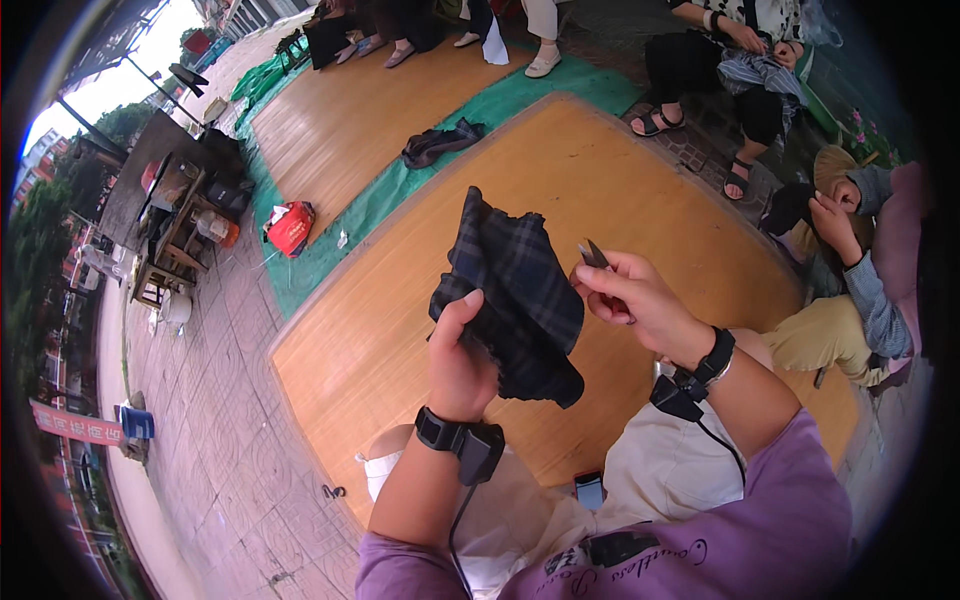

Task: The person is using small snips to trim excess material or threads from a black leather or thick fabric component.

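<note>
A dark blue and black plaid piece of cloth (522, 290) hangs folded in front of me, over the tan mat. My left hand (462, 365) is closed on its lower left part, thumb on top. Beside the cloth's right edge, my right hand (645, 305) grips a small pair of thread snips (595, 256). Their short metal blades point up and to the left, past the fingertips. Most of the snips' handle is hidden in the fingers. I cannot tell whether those fingers also touch the cloth's edge.
I sit on the tan mat (400, 300), a phone (589, 489) near my lap. Beyond lie green sheeting (380, 206), a dark garment (440, 143) and a red bag (290, 228). People sit right and far; a wooden table (178, 220) stands left.
</note>
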A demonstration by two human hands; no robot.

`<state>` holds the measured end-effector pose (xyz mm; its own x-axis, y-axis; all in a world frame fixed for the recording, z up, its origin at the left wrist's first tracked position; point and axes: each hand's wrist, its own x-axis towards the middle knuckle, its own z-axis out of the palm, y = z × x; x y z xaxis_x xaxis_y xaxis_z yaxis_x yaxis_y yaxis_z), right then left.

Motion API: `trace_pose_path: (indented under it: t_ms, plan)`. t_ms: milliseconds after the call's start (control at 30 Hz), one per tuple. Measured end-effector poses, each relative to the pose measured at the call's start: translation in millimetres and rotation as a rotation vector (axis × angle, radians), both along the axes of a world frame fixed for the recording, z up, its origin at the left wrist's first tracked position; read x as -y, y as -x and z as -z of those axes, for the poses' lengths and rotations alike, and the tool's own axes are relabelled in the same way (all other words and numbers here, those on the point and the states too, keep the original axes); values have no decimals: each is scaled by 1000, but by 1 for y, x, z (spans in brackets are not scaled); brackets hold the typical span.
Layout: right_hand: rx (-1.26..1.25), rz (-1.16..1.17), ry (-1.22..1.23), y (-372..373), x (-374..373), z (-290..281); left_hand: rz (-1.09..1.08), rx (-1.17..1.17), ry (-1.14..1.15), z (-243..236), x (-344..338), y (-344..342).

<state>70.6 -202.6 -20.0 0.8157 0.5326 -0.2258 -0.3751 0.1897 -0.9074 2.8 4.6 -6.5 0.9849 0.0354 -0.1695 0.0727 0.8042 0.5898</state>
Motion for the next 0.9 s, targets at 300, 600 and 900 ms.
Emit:
trace_pose_path:
  t_ms: [300, 600, 900]
  plan:
    - [225, 335, 80, -11, 27, 24, 259, 163, 167, 21, 18, -6]
    - [54, 299, -35, -15, 5, 25, 166, 168, -97, 24, 11, -3]
    - [309, 265, 65, -9, -12, 18, 202, -58, -228, 42, 22, 2]
